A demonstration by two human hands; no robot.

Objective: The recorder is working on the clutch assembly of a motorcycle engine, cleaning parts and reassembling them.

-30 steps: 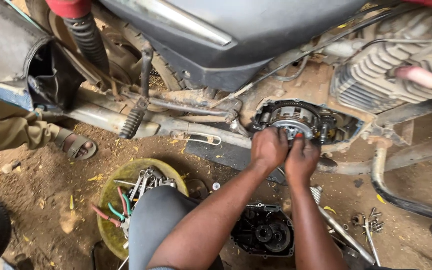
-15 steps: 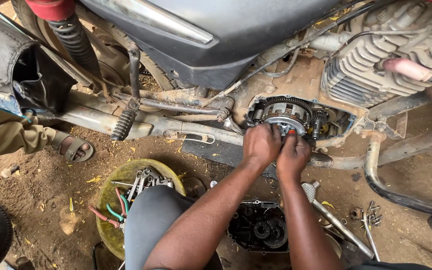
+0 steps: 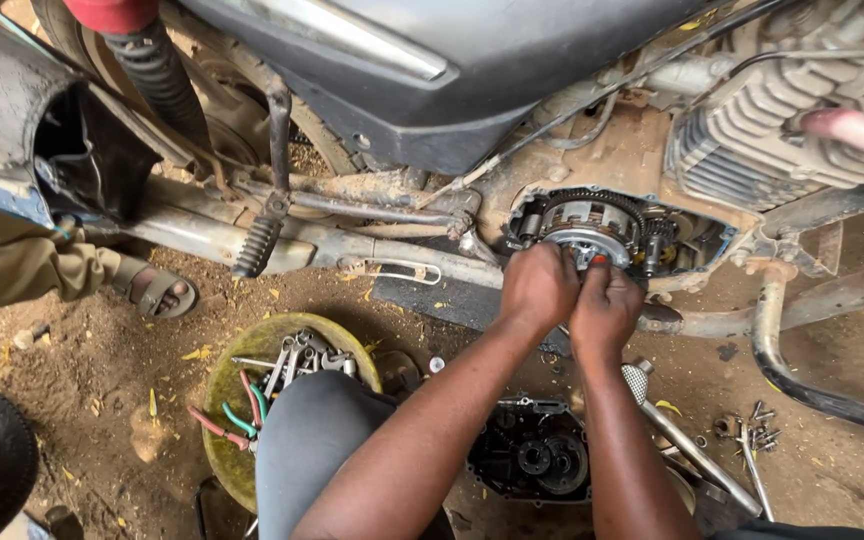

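Crouching low, both hands on it — what's the part look like?

— Round steel clutch assembly (image 3: pixel 592 228), toothed ring around the rim, pale centre plate with a small red spot. It sits in the open side of the dusty motorcycle engine case (image 3: pixel 642 160), just below the grey finned cylinder (image 3: pixel 772 130).

— Left hand?

— Left hand (image 3: pixel 537 288) pressed to the lower left edge of the clutch, fingers curled inward; cannot tell what they grip, the knuckles hide it.

— Right?

— Right hand (image 3: pixel 607 305) touching the left, fingertips tucked against the centre plate. Fingers narrow; whether they pinch anything, cannot tell.

— Ground around?

— Dry brown dirt. Black removed engine cover (image 3: pixel 537 455) lies between the forearms, inner side up. Yellow-green plastic basin (image 3: pixel 227 385) at left holds wrenches and red- and green-handled pliers. Long steel socket wrench (image 3: pixel 692 440) by the right forearm; loose bolts (image 3: pixel 757 425) beyond it. Another person's sandalled foot (image 3: pixel 157 290) far left, near the footpeg.
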